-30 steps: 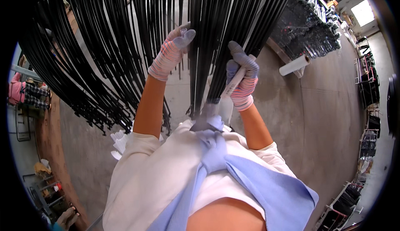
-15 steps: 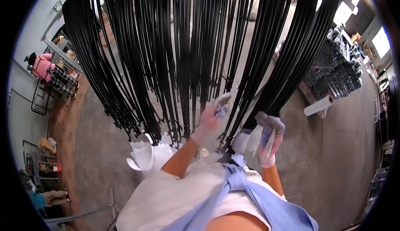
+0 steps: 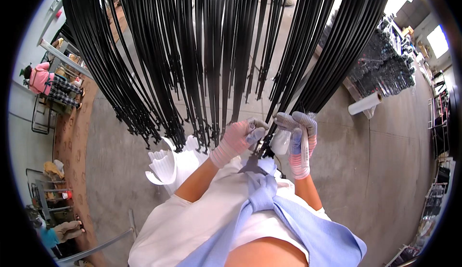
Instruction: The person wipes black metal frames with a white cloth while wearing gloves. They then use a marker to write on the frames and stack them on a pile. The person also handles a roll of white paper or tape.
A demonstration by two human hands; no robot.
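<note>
Long black strips (image 3: 221, 40), narrow and belt-like, hang in front of me in a wide row with knobbly lower ends. My left hand (image 3: 240, 139), in a pink and grey knit glove, has its thumb and fingers pinched together beside the strips' lower ends (image 3: 264, 139); whatever is between the fingertips is hidden. A similar glove covers my right hand (image 3: 302, 139), whose fingers are curled round a narrow white label strip (image 3: 304, 154) with printing. Clear plastic wrap (image 3: 280, 143) shows between the hands, close to the strips.
White corrugated sheets (image 3: 171, 166) stand at lower left. Right of the strips, a pallet holds wrapped black bundles (image 3: 382, 69) and a white film roll (image 3: 365, 104). Two people, one in pink (image 3: 41, 79) and one in teal (image 3: 50, 236), are at far left beside metal racks (image 3: 41, 190).
My left hand has moved down and right, its pointing finger now bent into a pinch. My right hand has risen slightly and come nearer to it, still with the label strip.
</note>
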